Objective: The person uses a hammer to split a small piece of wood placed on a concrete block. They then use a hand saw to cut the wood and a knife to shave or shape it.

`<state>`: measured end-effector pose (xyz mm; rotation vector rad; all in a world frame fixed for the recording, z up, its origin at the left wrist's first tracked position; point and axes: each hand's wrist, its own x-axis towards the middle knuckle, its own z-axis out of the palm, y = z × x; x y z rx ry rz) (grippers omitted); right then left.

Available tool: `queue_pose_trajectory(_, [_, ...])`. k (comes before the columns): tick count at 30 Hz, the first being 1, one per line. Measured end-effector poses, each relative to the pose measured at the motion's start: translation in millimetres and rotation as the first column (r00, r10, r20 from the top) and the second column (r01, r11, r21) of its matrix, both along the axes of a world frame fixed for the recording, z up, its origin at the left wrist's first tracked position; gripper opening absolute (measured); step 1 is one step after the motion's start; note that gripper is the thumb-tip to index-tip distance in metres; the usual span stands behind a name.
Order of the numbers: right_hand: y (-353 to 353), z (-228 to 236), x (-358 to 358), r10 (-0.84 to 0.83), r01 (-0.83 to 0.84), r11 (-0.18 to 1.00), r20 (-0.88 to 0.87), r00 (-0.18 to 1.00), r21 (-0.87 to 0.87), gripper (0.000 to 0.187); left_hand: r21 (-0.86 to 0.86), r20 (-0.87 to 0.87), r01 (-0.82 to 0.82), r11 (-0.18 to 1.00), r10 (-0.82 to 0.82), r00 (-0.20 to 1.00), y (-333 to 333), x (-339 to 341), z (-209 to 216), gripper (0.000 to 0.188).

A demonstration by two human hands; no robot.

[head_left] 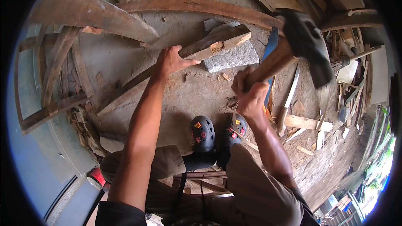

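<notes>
My left hand [171, 61] grips a long wooden beam [201, 47] from above, thumb along its near side. The beam slants from the lower left up to the right, and a pale notch is cut in its side near the far end. That end rests on a rough grey stone block [236, 57]. My right hand [250, 95] is wrapped round the thick wooden handle of a sledgehammer [272, 62]. Its heavy dark head, slightly blurred, is raised to the right of the block, apart from the beam.
Beneath the hammer lies a blue handsaw [269, 47]. Right of it rests a knife [289, 100] with a wooden handle, near a short plank [307, 122]. A curved timber [197, 5] crosses behind. Large beams [90, 12] stand at left; a broom [341, 62] and scraps lie right.
</notes>
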<state>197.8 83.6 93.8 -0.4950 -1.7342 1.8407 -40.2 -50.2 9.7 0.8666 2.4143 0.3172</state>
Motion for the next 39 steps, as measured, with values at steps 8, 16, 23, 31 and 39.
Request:
queue_pose_trajectory(8, [-22.4,-82.8,76.3,-0.036,-0.141,0.971,0.703,0.711,0.192,0.059,0.021,0.064,0.001,1.0,-0.002,0.998,8.7,-8.5,-0.1,0.112])
queue_pose_trajectory(16, [10.4,7.9,-2.4,-0.045,0.041,0.995,0.044,0.998,0.09,0.068,-0.003,0.047,-0.011,1.0,0.011,0.999,4.6,-16.4,-7.9,0.112])
queue_pose_trajectory(23, [-13.9,-90.7,73.5,-0.057,-0.171,0.957,0.733,0.678,0.233,0.063,0.036,0.111,0.031,0.999,-0.034,0.993,6.3,-25.9,-21.2,0.119])
queue_pose_trajectory(31, [-2.7,-13.7,51.1,0.026,-0.014,0.999,0.461,0.887,-0.03,0.063,0.115,0.24,-0.005,0.993,-0.023,0.97,6.9,-28.4,-8.2,0.099])
queue_pose_trajectory(39, [3.6,-89.3,50.3,0.198,-0.196,0.976,0.777,0.598,-0.098,0.059,0.071,0.173,-0.006,0.997,-0.006,0.985,2.5,-42.8,-47.9,0.114])
